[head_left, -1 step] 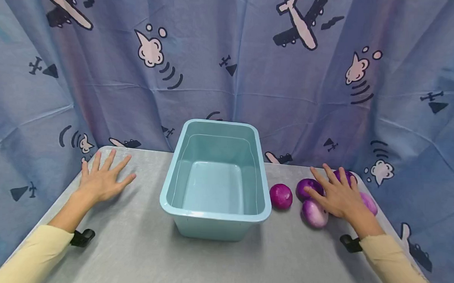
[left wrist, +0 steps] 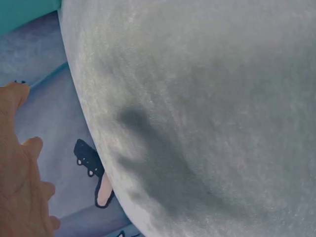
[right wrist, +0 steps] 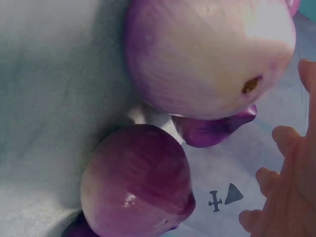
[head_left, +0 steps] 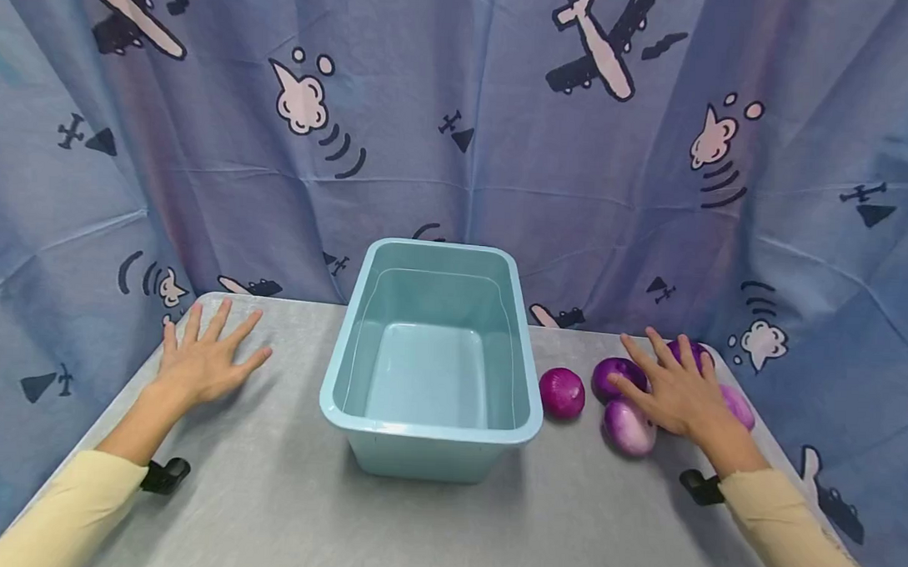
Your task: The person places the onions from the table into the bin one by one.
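In the head view my left hand (head_left: 201, 368) hovers over the left part of the table, fingers spread, holding nothing; its shadow falls on the tabletop in the left wrist view. On the right, my right hand (head_left: 681, 397) is held with spread fingers above several red onions, partly covering them. A pale purple onion (head_left: 629, 429) and a darker onion (head_left: 617, 378) lie just left of that hand. One magenta onion (head_left: 562, 394) sits apart, beside the light blue plastic basin (head_left: 429, 434). The right wrist view shows a large whitish onion (right wrist: 212, 59) close up, with the fingers apart from it.
The basin stands upright at the table's middle, its inside bare. Two more onions, a dark onion (head_left: 690, 353) and a pinkish onion (head_left: 738, 407), lie by the right edge. A blue airplane-print curtain (head_left: 459, 133) hangs behind the grey table (head_left: 266, 510).
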`<state>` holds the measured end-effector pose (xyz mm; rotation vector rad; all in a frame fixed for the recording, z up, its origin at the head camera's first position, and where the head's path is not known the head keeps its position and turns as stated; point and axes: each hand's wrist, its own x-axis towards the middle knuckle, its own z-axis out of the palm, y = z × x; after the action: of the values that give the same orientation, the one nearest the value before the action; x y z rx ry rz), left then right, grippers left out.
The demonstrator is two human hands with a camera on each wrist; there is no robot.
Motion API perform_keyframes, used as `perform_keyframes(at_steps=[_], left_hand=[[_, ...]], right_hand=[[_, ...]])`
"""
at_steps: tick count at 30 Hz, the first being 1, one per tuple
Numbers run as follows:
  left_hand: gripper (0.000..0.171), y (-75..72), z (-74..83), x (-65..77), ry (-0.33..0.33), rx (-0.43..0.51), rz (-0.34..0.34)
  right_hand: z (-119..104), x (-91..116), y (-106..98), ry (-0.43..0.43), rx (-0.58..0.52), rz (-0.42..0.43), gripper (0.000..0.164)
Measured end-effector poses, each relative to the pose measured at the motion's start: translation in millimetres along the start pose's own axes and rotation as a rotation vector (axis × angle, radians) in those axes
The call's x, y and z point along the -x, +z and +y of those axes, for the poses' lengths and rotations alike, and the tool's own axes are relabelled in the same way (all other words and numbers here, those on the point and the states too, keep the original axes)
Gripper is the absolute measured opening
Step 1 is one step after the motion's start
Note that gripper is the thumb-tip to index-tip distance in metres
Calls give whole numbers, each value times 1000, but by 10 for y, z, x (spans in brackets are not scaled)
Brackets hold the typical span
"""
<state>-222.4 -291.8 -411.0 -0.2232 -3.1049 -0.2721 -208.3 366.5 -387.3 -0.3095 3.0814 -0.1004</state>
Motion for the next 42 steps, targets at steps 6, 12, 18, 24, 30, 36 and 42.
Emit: perform_keyframes(at_steps=[6,12,18,24,30,36,42], left_hand=[[80,-69,-1,5,1,-19,-10],[68,-236,-3,31,168,73,24],[43,-416,84,73,397,450,90],[53,-513,331,108,384,832,10],[63,-476,578,141,410,1015,-85],[67,-359,742,130,480,1063,-107],[72,-275,896,92,517,1089,-123]], right_hand=[[-22,17,-49,-4,-2,10,83],[-23,65,-188,-58,5,46,79],[27,156,-289,-229,-234,218,56],[114,308,-262,-269,-432,323,28],[180,468,-182,-274,-573,309,30],[180,583,-67,-287,-657,276,32],[170,635,-21,-285,-702,273,31]])
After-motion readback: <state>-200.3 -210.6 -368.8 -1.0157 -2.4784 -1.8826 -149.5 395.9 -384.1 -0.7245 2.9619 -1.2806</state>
